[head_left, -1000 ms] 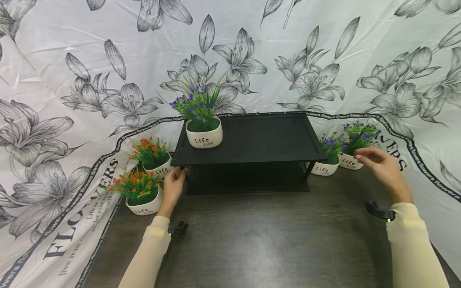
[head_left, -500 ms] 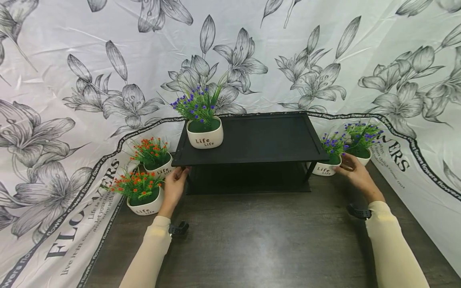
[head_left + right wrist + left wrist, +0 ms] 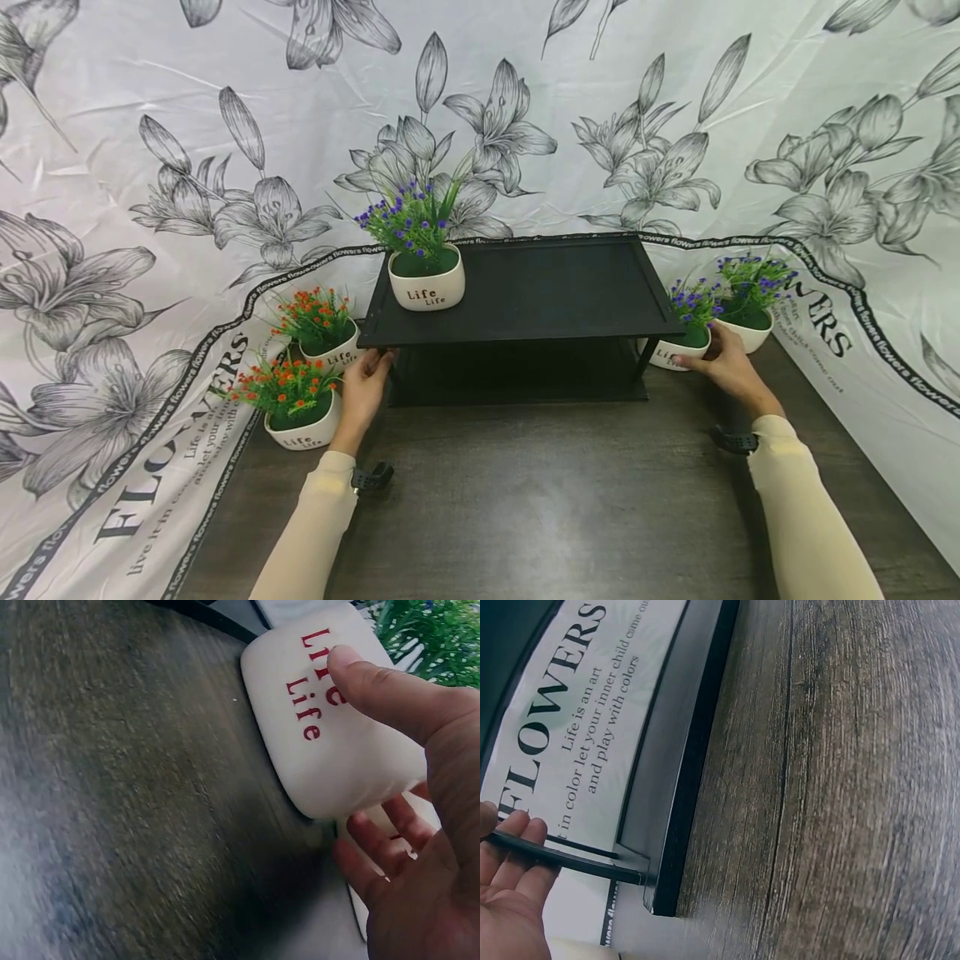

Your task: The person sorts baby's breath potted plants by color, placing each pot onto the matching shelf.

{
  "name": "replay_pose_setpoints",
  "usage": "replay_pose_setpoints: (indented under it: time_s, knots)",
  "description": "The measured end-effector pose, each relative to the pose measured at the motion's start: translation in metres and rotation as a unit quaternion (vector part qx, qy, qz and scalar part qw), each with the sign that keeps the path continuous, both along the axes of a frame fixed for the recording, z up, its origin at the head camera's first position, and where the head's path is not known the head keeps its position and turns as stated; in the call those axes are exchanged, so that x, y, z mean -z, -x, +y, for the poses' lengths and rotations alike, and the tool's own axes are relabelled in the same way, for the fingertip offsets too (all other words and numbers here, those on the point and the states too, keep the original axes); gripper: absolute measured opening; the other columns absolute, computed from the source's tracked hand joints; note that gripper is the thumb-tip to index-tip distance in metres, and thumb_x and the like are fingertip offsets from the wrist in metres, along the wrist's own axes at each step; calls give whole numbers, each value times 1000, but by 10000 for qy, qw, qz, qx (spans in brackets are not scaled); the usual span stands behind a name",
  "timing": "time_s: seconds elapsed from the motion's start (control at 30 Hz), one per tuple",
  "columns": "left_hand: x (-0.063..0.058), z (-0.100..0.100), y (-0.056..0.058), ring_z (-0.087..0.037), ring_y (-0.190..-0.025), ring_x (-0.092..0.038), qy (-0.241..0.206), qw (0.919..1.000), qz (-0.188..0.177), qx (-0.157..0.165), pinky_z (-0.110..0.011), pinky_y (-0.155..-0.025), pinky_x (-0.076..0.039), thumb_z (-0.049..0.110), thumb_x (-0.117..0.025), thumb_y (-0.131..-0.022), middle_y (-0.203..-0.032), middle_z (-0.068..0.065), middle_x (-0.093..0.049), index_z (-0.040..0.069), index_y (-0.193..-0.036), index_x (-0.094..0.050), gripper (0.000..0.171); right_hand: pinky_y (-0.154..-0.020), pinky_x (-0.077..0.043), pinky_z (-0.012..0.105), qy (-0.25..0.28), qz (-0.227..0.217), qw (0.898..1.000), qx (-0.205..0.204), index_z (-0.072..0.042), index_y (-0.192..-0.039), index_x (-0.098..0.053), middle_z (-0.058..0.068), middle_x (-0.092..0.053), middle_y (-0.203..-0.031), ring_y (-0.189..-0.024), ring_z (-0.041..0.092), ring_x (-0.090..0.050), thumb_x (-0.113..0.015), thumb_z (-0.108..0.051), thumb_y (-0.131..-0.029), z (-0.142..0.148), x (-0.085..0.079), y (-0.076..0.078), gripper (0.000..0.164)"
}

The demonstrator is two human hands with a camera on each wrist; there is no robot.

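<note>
My left hand (image 3: 363,385) holds the left front post (image 3: 585,864) of a black two-tier shelf (image 3: 555,287), fingers curled round it in the left wrist view. On the right, my right hand (image 3: 731,367) grips a white pot (image 3: 322,742) lettered "Life" with purple flowers (image 3: 692,302). The thumb presses its front face and the other fingers lie along its side. This pot stands on the table beside the shelf's right end, partly behind the front right post. Another purple-flowered pot (image 3: 750,333) stands just behind my right hand.
A purple-flowered pot (image 3: 427,287) sits on the shelf top's left end. Two orange-flowered pots (image 3: 303,429) stand left of the shelf, near my left hand. Floral-printed cloth (image 3: 510,125) hangs behind and along the sides of the dark wooden table (image 3: 525,500).
My right hand has moved left from the rear purple-flowered pot to the one nearer the shelf and taken hold of it. That pot has shifted slightly toward me. My left hand stays put.
</note>
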State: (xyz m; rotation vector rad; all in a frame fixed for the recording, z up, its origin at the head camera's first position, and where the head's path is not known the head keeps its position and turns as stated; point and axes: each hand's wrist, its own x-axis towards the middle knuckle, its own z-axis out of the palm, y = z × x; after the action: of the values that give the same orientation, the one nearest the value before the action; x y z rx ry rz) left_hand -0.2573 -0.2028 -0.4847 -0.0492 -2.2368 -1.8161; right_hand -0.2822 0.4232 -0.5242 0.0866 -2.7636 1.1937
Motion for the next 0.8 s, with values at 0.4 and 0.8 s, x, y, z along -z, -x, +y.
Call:
replay_pose_setpoints:
  time_s: [0.4,0.8]
  knots:
    - [33,-10,18,-39,-131,-66,63,9997,200,-141,-4,-93,-49,12,-61,-110,-134,-26,-71,-6,-135,-68,32,-114,-29,72,526,-819,9946,356,9,-159,-4,43,-20,-157,-141,57,-31,-85,-39,-92,-13,6,4,116]
    - [30,-9,17,-39,-134,-64,-3,9999,109,-72,-4,-95,-48,8,-59,-110,-137,-29,-68,-9,-137,-65,33,-120,-17,81,712,-1240,9891,358,-7,-168,19,33,11,-175,-159,61,-1,-87,-48,-88,-15,8,9,139]
